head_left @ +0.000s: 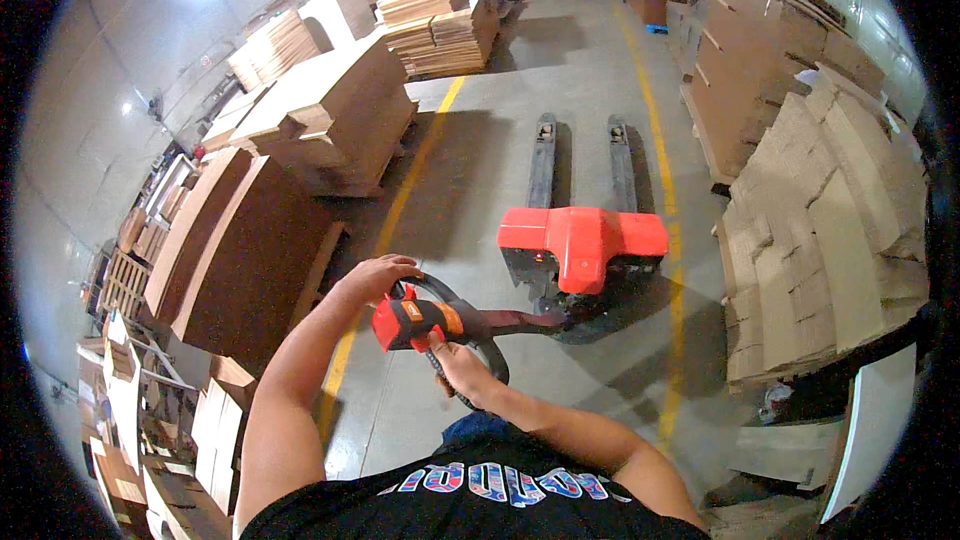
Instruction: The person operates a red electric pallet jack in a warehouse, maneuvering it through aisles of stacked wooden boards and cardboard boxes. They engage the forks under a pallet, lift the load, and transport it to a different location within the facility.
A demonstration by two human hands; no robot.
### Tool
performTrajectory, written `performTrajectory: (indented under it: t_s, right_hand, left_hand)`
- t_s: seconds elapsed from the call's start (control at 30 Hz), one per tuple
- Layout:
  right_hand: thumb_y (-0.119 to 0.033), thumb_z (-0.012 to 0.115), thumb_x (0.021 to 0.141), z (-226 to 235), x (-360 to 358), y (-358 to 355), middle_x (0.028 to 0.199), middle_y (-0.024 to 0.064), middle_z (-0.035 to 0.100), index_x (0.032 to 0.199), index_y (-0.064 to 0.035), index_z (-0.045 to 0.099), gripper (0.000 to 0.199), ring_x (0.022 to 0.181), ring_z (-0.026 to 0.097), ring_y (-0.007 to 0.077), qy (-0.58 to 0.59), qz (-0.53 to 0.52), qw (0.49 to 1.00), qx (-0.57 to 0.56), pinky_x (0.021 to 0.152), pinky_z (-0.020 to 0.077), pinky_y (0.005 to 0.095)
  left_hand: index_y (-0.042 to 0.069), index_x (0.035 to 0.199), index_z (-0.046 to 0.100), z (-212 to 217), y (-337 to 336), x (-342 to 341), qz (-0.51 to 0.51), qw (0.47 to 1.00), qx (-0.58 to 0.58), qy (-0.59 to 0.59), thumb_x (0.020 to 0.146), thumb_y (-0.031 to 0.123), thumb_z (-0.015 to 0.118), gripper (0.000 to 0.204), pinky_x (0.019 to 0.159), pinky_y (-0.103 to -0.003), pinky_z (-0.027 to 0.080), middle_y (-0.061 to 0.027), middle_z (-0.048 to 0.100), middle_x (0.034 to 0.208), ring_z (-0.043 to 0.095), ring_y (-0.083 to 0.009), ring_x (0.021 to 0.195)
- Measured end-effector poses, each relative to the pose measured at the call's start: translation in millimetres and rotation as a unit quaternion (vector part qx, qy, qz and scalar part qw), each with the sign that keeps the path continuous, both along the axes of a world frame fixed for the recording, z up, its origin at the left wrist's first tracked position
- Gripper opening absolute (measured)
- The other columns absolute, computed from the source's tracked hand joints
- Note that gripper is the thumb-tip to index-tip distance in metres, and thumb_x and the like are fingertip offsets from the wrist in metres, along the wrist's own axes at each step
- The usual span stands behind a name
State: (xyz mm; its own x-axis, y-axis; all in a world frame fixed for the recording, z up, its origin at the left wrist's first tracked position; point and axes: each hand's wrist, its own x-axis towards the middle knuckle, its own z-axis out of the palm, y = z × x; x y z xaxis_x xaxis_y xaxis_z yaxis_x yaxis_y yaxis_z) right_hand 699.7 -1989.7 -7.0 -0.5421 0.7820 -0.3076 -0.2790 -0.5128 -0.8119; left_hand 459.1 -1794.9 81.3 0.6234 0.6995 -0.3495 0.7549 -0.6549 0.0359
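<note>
Steering appears the step in hand — left hand (382,276) curled over the handle (438,318) at eleven o'clock, right hand (463,370) grasping it at five — with the pallet truck (580,245) at one o'clock, forks (622,168) towards twelve; the next move likely calls for steady guidance between the yellow lines (676,345).

Across the chest of my black shirt (430,515) runs a row of big block lettering (510,483), patterned in blue and red with pale edges, upside down from where I look. The handle's red-and-black control head (424,326) bears orange labels (447,318); their print is too small to read.
</note>
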Motion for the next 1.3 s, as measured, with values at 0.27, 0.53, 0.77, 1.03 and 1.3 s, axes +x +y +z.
performTrajectory:
  t_s: [0.27, 0.53, 0.77, 1.03, 1.3]
  right_hand:
    - [-0.072, 0.047, 0.104, -4.7, 45.9, 15.9, 0.059, 0.0012, 0.053, 0.087, -0.0086, 0.057, 0.067, 0.046, 0.05, 0.0132, -0.081, -0.025, 0.996, -0.005, 0.045, 0.04, 0.0318]
    - [-0.069, 0.043, 0.107, -41.4, 131.8, 12.5, 0.06, 0.0009, 0.052, 0.085, -0.0075, 0.061, 0.068, 0.044, 0.049, 0.0139, -0.149, -0.076, 0.985, 0.033, 0.042, 0.0386, 0.0337]
    - [-0.072, 0.05, 0.102, 3.6, 255.1, -59.1, 0.07, 0.0079, 0.064, 0.099, -0.0053, 0.071, 0.07, 0.061, 0.062, 0.0204, -0.397, -0.059, 0.91, 0.103, 0.058, 0.0492, 0.0393]
    - [-0.077, 0.047, 0.099, -17.4, 400.9, -146.1, 0.084, 0.0216, 0.072, 0.092, -0.0093, 0.075, 0.074, 0.079, 0.073, 0.038, -0.62, -0.231, 0.705, 0.255, 0.069, 0.053, 0.0469]
    - [-0.073, 0.049, 0.103, 7.4, 438.5, -104.9, 0.066, 0.0168, 0.065, 0.084, 0.0021, 0.072, 0.08, 0.062, 0.064, 0.0287, -0.539, -0.118, 0.833, 0.041, 0.062, 0.0494, 0.0442]
  left_hand:
    - [0.022, 0.135, 0.07, -16.0, 21.8, 43.2, -0.051, 0.997, -0.038, -0.034, 0.075, 0.014, 0.083, 0.062, 0.106, -0.044, 0.054, -0.0068, 0.065, 0.144, 0.062, -0.0312, 0.133]
    - [0.021, 0.129, 0.071, -6.4, 14.2, 142.2, -0.07, 0.994, -0.065, 0.061, 0.079, 0.029, 0.081, 0.052, 0.097, -0.047, 0.057, -0.0094, 0.075, 0.122, 0.069, -0.0352, 0.116]
    - [0.023, 0.115, 0.071, -28.1, -44.6, 222.3, -0.151, 0.979, -0.127, -0.046, 0.082, 0.043, 0.078, 0.039, 0.083, -0.052, 0.058, -0.011, 0.077, 0.103, 0.072, -0.039, 0.099]
    - [0.014, 0.116, 0.065, -61.2, -118.8, 342.0, -0.208, 0.918, -0.264, -0.212, 0.084, 0.048, 0.078, 0.049, 0.077, -0.057, 0.055, -0.0172, 0.074, 0.095, 0.071, -0.0449, 0.09]
    - [0.016, 0.11, 0.065, -48.1, -119.0, 349.0, -0.168, 0.93, -0.235, -0.226, 0.083, 0.038, 0.079, 0.038, 0.073, -0.058, 0.055, -0.0168, 0.074, 0.09, 0.071, -0.0446, 0.086]
